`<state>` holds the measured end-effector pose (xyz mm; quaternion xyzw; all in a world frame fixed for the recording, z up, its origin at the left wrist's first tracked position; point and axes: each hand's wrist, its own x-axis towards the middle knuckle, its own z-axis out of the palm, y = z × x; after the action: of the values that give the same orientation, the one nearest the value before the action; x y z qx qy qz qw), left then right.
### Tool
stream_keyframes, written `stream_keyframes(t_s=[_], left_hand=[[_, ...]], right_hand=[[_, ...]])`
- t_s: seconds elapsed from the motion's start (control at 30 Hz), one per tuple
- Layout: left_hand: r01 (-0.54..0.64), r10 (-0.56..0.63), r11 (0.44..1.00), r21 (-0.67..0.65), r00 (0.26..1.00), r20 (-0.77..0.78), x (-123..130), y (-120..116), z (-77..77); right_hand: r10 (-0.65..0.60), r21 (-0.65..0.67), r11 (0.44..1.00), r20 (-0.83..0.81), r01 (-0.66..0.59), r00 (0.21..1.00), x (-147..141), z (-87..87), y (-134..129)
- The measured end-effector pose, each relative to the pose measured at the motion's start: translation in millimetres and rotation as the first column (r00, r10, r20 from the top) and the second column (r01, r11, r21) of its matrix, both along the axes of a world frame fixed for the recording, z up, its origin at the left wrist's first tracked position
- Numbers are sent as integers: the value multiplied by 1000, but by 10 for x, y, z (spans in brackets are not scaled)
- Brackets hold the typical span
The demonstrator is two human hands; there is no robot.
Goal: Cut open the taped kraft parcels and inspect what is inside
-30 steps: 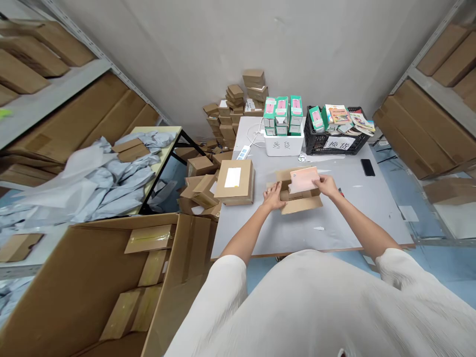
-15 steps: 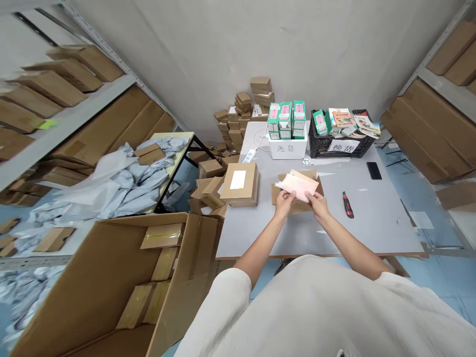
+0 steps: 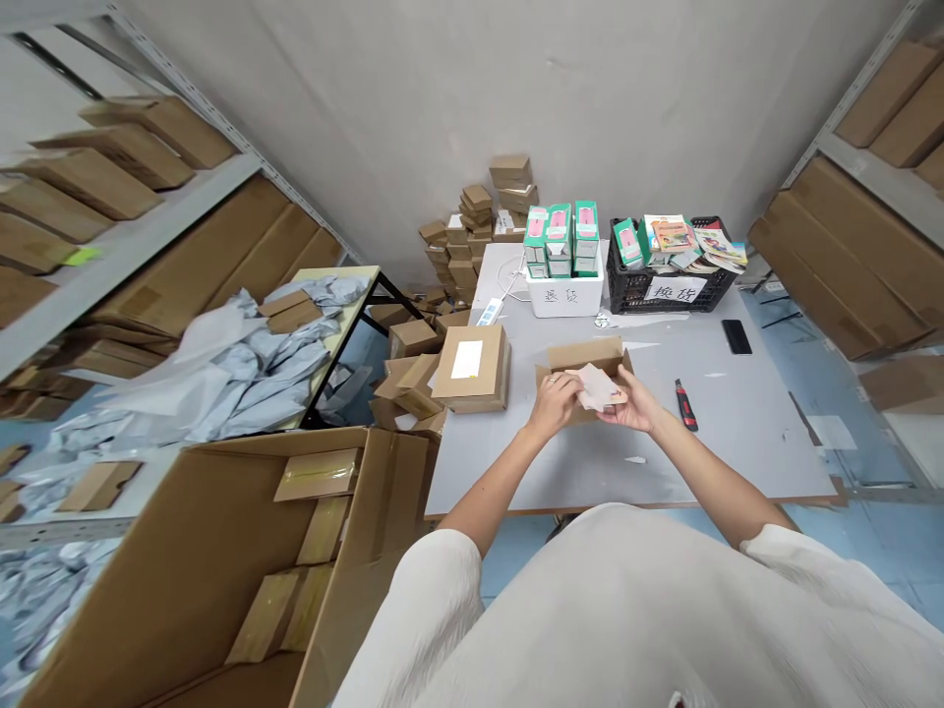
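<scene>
Both hands are over an open cardboard box (image 3: 586,352) on the grey table (image 3: 531,467). My left hand (image 3: 556,401) grips the left side of a pale pink packet (image 3: 599,387), fingers bent over it. My right hand (image 3: 632,401) holds the same packet from the right, palm partly turned up. The packet hides part of the box's inside. Left of them lies a closed carton (image 3: 472,369) with a white label. A red and black cutter (image 3: 685,405) rests to the right of my right hand.
Behind the hands stand a white bin (image 3: 564,297) of green boxes and a black crate (image 3: 671,292) of booklets. A phone (image 3: 737,336) lies at the right. A large open carton (image 3: 383,492) stands left of the table.
The packet has turned and looks smaller, and more of the box's back flap shows. My right hand has rolled palm up. The view has shifted slightly.
</scene>
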<state>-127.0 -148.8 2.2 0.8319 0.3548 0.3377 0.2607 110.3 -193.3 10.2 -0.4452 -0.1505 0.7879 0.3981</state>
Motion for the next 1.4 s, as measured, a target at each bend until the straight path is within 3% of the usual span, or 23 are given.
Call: stream_keyframes(t_s=[0.07,0.13,0.23,0.3,0.37,0.4,0.47,0.63,0.77,0.87,1.0,1.17,1.27,1.4], left_hand=[[17,-14,998,57,998,-54,1,-20,-7],[-26,26,999,38,1000,-5,32,-50,-27],[-159,189,974,-160,962,196,126,-81,-76],[-215,348,889,-405,891,290,211,-73,-119],[-177,443,752,-635,849,289,293,-44,-167],[-145,457,701,-698,843,283,327,-26,-192],[-113,466,657,-746,839,283,372,9,-239],[-183,498,652,-736,835,233,340,96,-322],[-403,558,679,-613,826,74,188,262,-327],[-477,522,782,-401,853,4,72,432,-323],[-367,337,896,-250,929,-156,76,611,-377],[-296,201,896,-332,935,-292,258,683,-515],[-316,222,869,-380,937,-270,325,667,-545],[-288,229,824,-487,957,-177,389,602,-469]], right_hand=[[-17,73,997,29,14,999,-2,-11,16],[-62,145,988,85,49,994,-16,-47,22],[-153,212,970,170,116,974,-22,-92,22],[-192,228,963,220,141,956,-18,-97,18],[-204,231,962,262,144,943,-18,-87,10],[-207,231,962,277,144,938,-21,-80,6],[-211,220,964,292,149,933,-30,-71,-1],[-266,157,962,326,226,907,-12,-105,18],[-350,144,937,410,319,842,108,-162,28],[-398,196,917,400,347,825,226,-179,7],[-439,249,896,369,368,819,318,-152,-14],[-461,267,884,358,384,812,356,-110,-23],[-460,254,886,359,389,813,385,-101,-43],[-456,237,889,358,393,815,406,-96,-65]])
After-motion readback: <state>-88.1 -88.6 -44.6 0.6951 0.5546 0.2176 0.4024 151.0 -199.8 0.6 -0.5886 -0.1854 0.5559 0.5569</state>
